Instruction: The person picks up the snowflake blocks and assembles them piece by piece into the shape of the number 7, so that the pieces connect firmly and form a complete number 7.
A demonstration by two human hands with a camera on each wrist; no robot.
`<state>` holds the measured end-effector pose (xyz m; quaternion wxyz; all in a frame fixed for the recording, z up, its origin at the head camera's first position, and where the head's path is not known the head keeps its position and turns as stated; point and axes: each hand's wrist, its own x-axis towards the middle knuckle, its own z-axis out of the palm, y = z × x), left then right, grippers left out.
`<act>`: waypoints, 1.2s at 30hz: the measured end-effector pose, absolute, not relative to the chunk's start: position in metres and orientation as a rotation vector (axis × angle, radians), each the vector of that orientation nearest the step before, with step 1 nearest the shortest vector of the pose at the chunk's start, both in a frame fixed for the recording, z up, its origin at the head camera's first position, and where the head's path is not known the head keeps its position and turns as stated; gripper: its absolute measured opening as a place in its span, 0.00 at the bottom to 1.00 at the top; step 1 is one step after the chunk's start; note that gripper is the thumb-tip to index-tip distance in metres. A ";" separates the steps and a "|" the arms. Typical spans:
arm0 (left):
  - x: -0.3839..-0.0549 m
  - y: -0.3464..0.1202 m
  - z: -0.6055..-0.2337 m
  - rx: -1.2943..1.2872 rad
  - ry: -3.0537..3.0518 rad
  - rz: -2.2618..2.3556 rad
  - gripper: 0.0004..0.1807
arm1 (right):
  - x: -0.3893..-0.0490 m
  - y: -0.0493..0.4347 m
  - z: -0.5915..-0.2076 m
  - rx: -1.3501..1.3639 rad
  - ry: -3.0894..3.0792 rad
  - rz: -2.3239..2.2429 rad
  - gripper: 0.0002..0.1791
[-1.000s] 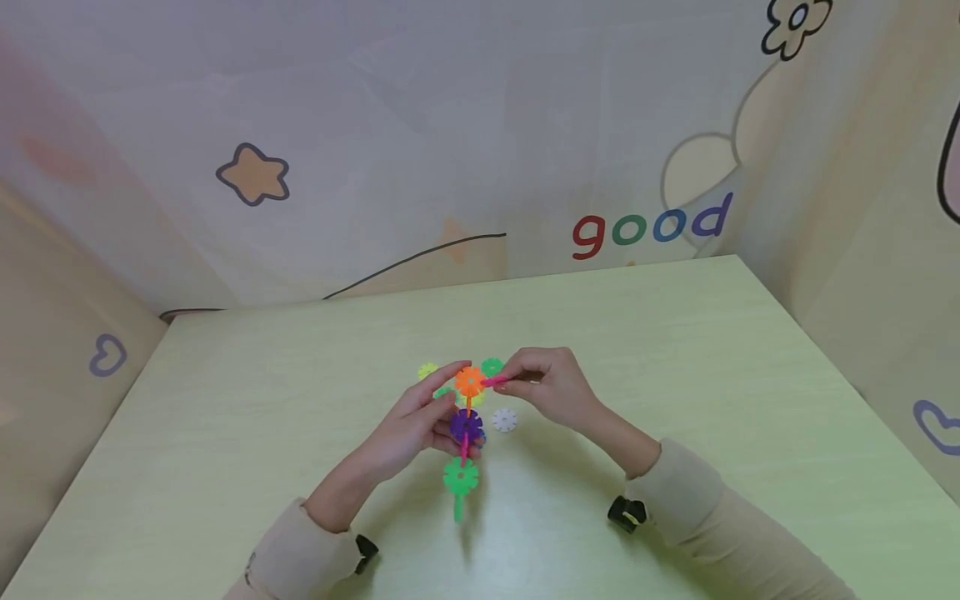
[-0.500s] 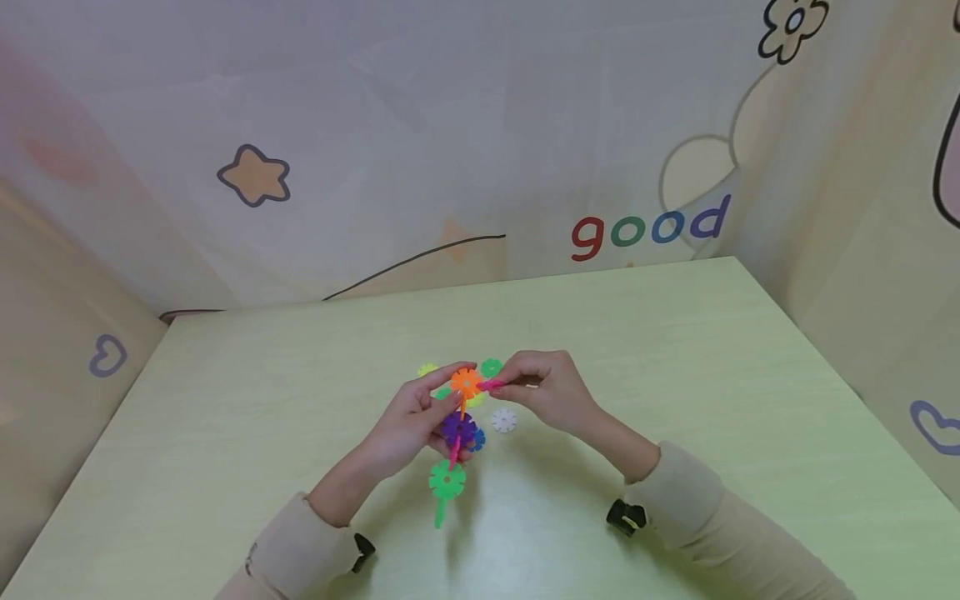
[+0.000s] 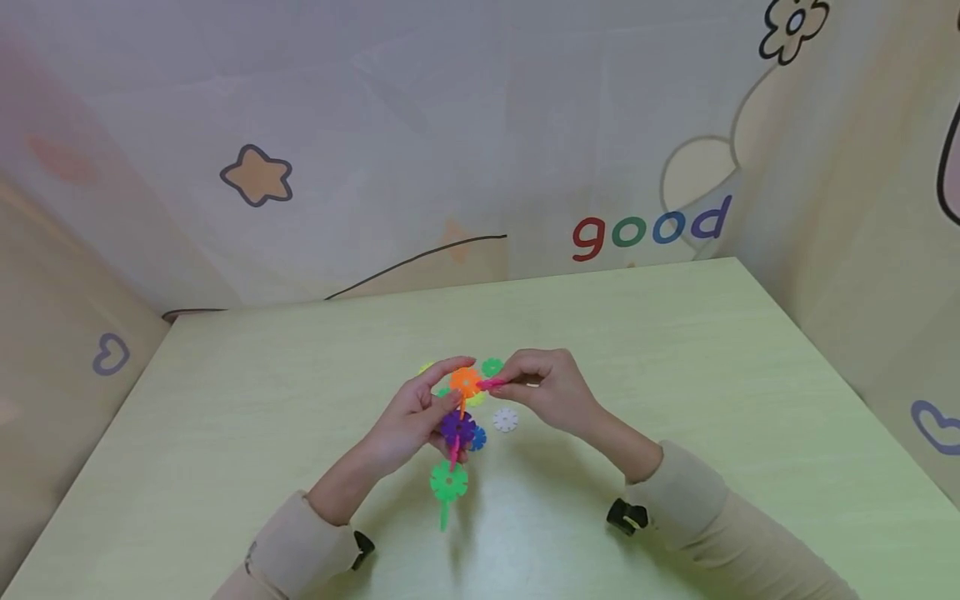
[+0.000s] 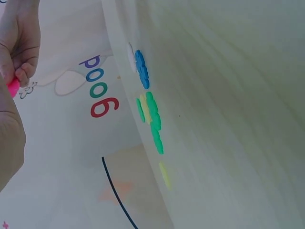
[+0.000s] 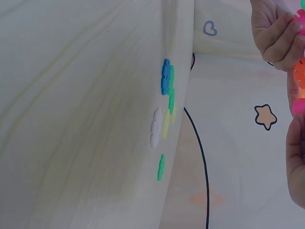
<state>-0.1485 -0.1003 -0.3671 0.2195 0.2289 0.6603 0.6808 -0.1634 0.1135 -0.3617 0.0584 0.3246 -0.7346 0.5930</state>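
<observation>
My left hand (image 3: 405,421) grips a hanging chain of slotted snowflake discs, its thumb near an orange disc (image 3: 466,381) at the top. Below that come an edge-on orange disc (image 3: 462,407), a purple disc (image 3: 456,427), an edge-on pink disc (image 3: 453,452) and a green disc (image 3: 448,482). Another green disc (image 3: 444,515), edge-on, forms the lower end. My right hand (image 3: 553,393) pinches a separate-looking pink disc (image 3: 491,384) against the orange disc's right edge; whether their slots interlock is unclear. The right wrist view shows orange (image 5: 299,73) and pink (image 5: 299,107) touching.
Loose discs lie on the pale green table (image 3: 637,333) behind the hands: white (image 3: 506,419), blue (image 3: 477,438), green (image 3: 492,367) and yellow (image 3: 476,399), some partly hidden. A printed cloth wall (image 3: 420,167) rises behind the table.
The chain's lower end has swung slightly left, uncovering more of the blue disc. My right hand and its pink disc have shifted a little left with the orange disc. Both holds stay the same.
</observation>
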 end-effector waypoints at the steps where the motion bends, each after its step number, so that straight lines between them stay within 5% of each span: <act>1: -0.149 -0.101 -0.367 0.643 1.838 1.874 0.24 | -0.163 0.114 -0.362 0.986 -2.226 1.806 0.03; 36: -0.149 -0.100 -0.370 0.733 1.973 1.895 0.24 | -0.158 0.110 -0.363 0.894 -2.261 1.815 0.02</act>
